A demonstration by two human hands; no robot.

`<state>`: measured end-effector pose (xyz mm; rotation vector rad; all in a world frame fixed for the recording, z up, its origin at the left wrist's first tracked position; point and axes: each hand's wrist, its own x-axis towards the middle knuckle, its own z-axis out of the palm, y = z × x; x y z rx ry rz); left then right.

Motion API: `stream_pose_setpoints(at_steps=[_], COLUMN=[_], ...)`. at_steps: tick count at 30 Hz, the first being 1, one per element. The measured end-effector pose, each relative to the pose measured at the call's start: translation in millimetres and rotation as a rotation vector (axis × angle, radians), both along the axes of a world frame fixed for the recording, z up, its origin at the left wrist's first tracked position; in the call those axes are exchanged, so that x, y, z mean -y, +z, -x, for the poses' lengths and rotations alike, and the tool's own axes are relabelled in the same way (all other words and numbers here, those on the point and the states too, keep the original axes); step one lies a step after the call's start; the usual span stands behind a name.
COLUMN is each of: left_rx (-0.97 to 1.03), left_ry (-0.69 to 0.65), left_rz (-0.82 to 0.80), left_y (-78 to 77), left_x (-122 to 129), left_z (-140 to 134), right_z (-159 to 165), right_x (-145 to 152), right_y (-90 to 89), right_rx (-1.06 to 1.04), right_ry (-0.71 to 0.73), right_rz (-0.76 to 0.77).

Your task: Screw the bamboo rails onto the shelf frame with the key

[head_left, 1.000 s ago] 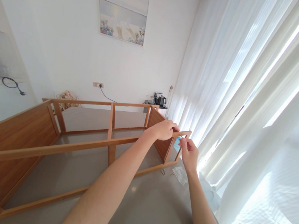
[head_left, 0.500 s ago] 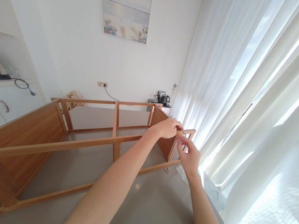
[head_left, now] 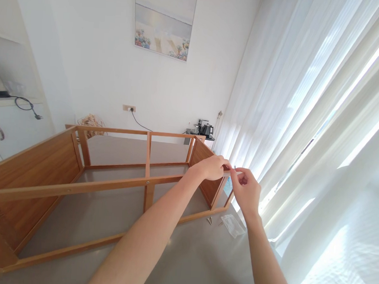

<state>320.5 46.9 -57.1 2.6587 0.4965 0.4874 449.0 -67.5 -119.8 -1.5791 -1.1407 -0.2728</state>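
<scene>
Two bare hands, close together, fingertips nearly meeting, at the right end of a long, open-sided brown wooden frame. Resting on a glossy grey tabletop, with broad plank panels toward either end. Bent over the upper near rail, the fingers of the left hand; impossible to tell how firmly closed. Pinched between thumb and forefinger of the right hand: a thin, dark rod, tip poking upward, lower part hidden. Just beside the lower rail: slim metal fasteners and a crumpled clear plastic bag. Beyond the frame: a black kettle.
</scene>
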Motion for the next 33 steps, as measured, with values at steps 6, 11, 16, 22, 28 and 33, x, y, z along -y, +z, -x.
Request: stream_pose_setpoints(at_steps=[6,11,16,22,28,33], left_rx=[-0.034,-0.018,-0.009,-0.055,-0.057,-0.04], left_ry=[0.014,-0.004,-0.021,-0.032,-0.035,-0.032], left_rz=[0.028,0.008,0.006,-0.074,-0.097,-0.099], left_y=[3.7,1.9,3.3,4.2,0.9,-0.6], left_x=[3.6,0.9,3.5,7.3,3.9,2.8], left_z=[3.0,0.5,1.2,6.6,5.1,3.7], right_z=[-11.6,-17.1,-17.2,-14.0,-16.2,-20.1], right_x=[0.2,0.4,-2.5,-4.3,3.7,3.4], right_y=[5.8,10.8,15.4,22.6,28.9,33.0], right_rx=[0.211,0.329,0.349,0.356,0.363,0.371], right_ry=[0.027,0.026,-0.004,-0.01,0.05,0.072], right_rz=[0.075,0.095,0.12,0.179,0.241,0.289])
